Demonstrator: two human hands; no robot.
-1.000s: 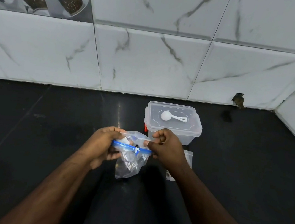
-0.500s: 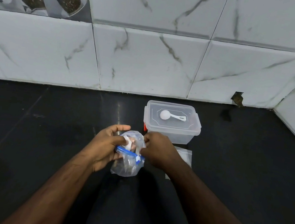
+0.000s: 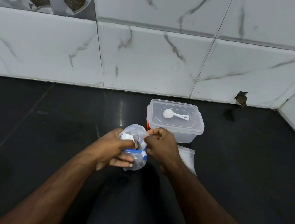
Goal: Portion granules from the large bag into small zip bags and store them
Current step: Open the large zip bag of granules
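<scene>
Two bare hands meet over a shiny black stone counter [image 3: 44, 155]. Between them is a clear plastic zip bag with a blue strip along its top [image 3: 135, 147], all scrunched up into a ball, held up above the counter. The left hand [image 3: 114, 150] wraps round the bag, with the thumb on top and the fingers curled under it. The right hand [image 3: 161, 147] has its fingers curled tight and pinches the right side of the bag. What is inside the bag is hard to see, but there is something white and something dark. Just behind the hands sits a clear plastic box with a lid snapped on [image 3: 175, 122]. A small white plastic scoop [image 3: 174, 114] lies flat on the lid. A bit of something red [image 3: 148, 125] peeks out at the left side of the box. Flat clear small bags [image 3: 187, 157] lie on the counter beside the right wrist. Behind it all is a wall of white marble tiles [image 3: 149, 60].
</scene>
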